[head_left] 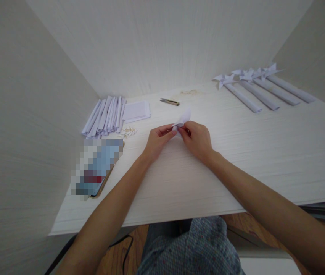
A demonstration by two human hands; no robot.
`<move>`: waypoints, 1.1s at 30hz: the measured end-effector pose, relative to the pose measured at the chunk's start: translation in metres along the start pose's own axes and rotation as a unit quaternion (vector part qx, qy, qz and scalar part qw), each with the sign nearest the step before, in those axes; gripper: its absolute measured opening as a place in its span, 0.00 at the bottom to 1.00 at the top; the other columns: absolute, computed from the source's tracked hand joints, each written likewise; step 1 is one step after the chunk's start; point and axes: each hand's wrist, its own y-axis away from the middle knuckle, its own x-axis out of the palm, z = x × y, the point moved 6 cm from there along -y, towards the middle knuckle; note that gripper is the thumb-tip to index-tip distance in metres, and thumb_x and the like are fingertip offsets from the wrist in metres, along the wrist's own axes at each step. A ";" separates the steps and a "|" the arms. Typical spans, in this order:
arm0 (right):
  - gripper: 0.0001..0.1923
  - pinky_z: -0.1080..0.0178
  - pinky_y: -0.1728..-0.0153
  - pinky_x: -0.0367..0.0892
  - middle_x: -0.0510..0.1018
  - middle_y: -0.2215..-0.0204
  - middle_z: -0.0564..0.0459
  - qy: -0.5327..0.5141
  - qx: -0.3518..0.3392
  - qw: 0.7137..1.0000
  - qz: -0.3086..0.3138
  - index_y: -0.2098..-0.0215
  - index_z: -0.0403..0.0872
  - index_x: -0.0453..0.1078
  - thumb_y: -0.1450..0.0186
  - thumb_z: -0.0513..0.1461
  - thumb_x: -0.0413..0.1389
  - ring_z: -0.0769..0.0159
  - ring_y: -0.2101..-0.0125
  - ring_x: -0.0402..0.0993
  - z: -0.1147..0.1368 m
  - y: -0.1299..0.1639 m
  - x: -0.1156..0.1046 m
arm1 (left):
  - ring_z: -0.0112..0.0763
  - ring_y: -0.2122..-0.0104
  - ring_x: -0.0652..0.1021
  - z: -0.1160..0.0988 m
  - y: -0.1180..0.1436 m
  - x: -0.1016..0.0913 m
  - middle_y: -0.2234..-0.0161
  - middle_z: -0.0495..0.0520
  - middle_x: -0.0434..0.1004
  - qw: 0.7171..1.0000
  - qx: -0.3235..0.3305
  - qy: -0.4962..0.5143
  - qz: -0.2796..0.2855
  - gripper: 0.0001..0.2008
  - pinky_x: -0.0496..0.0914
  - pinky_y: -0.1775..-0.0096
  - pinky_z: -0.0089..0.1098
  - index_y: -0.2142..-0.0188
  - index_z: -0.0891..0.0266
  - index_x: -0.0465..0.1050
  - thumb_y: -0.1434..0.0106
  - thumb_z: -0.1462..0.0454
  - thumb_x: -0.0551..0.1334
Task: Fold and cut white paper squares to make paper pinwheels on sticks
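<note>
You are mid-fold on a small white paper piece (182, 119), by the look of it. Your left hand (157, 140) and right hand (197, 139) both pinch its near edge, just above the bench (237, 152) centre. Next you need a firm crease, fingertips kept close.

White table (237, 160) bears paper rolls (105, 116), snips (169, 101), pinwheels (254, 89).

White folded paper (183, 117); pale woodgrain table (265, 152); white paper rolls (105, 116); blue-grey checked cloth (191, 248)
</note>
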 end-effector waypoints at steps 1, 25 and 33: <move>0.12 0.64 0.77 0.49 0.71 0.78 0.52 0.006 0.002 1.000 0.006 0.78 0.46 0.65 0.38 0.38 0.48 0.68 0.78 0.62 0.000 0.000 0.000 | 0.29 0.63 0.76 -0.001 0.000 0.001 0.67 0.49 0.79 1.000 0.000 -0.004 0.001 0.12 0.65 0.54 0.34 0.66 0.60 0.77 0.54 0.65 0.65; 0.07 0.64 0.73 0.55 0.72 0.75 0.52 -0.049 0.004 0.999 -0.023 0.75 0.46 0.65 0.40 0.36 0.48 0.67 0.76 0.64 -0.003 0.000 -0.001 | 0.33 0.59 0.75 -0.004 0.003 0.002 0.64 0.52 0.79 1.000 -0.002 -0.007 -0.009 0.14 0.63 0.51 0.37 0.64 0.62 0.77 0.54 0.66 0.65; 0.07 0.64 0.73 0.55 0.72 0.76 0.51 -0.056 -0.002 0.998 -0.029 0.75 0.46 0.66 0.40 0.36 0.48 0.67 0.75 0.64 -0.004 0.001 -0.001 | 0.34 0.57 0.74 -0.005 0.003 0.003 0.62 0.52 0.79 1.000 0.013 -0.026 0.004 0.16 0.63 0.50 0.37 0.63 0.61 0.76 0.54 0.66 0.65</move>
